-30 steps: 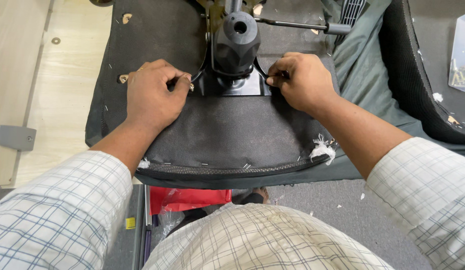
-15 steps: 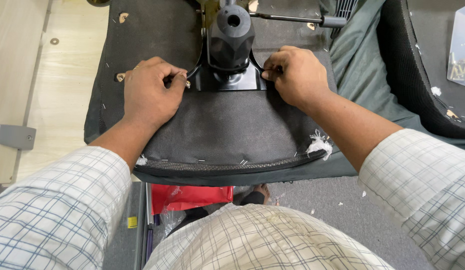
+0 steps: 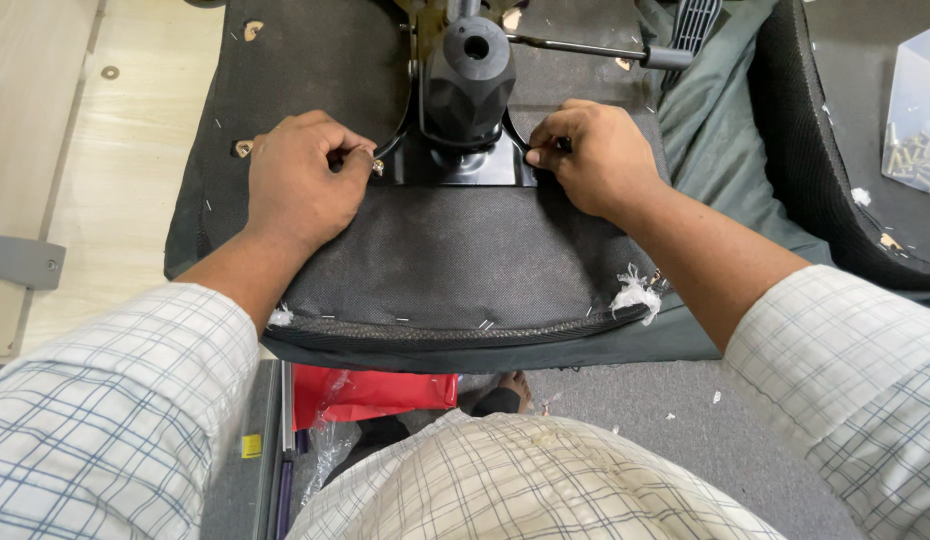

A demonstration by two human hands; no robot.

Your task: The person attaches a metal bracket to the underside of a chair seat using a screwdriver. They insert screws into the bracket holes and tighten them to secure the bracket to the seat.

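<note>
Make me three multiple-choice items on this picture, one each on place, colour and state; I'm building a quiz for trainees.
1. Where does the black knob sit?
A. between the hands
B. left of both hands
C. on the floor

2. What colour is the bag under the seat's edge?
A. blue
B. red
C. yellow

3. How are the hands placed?
A. both raised in the air
B. one in a pocket
C. both pressed on the seat by the plate

Answers: 1 A, the left hand and right hand flank it; 2 B, it shows red; 3 C, both fists rest on the fabric at the plate's sides.
</note>
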